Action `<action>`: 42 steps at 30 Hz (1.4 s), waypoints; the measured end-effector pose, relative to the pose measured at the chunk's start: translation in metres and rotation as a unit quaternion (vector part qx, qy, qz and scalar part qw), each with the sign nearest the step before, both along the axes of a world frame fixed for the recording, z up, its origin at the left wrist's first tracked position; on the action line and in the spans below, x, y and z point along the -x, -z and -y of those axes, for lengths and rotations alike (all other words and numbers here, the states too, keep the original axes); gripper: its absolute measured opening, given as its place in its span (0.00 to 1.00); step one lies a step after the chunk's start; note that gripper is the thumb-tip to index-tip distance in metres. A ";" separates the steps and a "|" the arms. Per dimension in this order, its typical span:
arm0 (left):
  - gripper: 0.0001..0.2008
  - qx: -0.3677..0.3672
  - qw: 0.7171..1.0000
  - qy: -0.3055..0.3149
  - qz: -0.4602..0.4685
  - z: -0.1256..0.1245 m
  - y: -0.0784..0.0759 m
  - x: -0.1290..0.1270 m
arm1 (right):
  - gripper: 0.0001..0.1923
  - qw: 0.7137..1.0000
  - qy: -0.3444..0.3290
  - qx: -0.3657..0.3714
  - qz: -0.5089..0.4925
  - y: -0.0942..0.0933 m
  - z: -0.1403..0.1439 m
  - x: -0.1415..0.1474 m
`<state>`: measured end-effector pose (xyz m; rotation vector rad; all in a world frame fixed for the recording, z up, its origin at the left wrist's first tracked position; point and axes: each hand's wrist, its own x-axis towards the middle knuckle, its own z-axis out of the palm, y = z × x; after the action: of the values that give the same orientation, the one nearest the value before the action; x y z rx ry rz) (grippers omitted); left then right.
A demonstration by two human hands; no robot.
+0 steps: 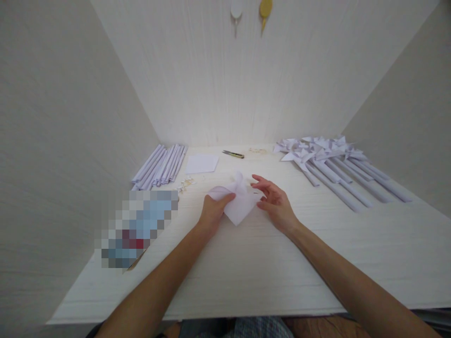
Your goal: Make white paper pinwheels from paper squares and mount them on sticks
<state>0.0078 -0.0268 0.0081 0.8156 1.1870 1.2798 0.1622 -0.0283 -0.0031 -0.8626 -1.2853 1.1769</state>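
Observation:
My left hand (212,211) is closed on a white sheet of paper (237,213), its thumb pressed on top near the middle. Part of the sheet curls up in a loop at the far side, and one pointed corner faces me. To the right of the sheet is my right hand (276,203), fingers apart, with the thumb close to the paper's right corner; whether it touches is unclear. A tiny dark sliver shows between those fingers and the paper, too small to name.
Rolled paper tubes (165,162) lie at the back left, beside a white paper square (202,164). Thread snips (233,154) and small scraps (186,184) lie behind my hands. Paper pinwheels on tubes (324,157) cover the right. A blurred-out box (141,230) sits left. Walls enclose the table.

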 end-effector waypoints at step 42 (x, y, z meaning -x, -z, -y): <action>0.11 -0.038 0.999 -0.001 0.008 0.006 0.004 -0.017 | 0.10 0.985 0.134 0.009 0.110 0.002 0.004 0.019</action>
<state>0.0243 -0.0332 0.0042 0.8578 1.1336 1.3376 0.1431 -0.0323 -0.0052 -1.1653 -1.2884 0.9010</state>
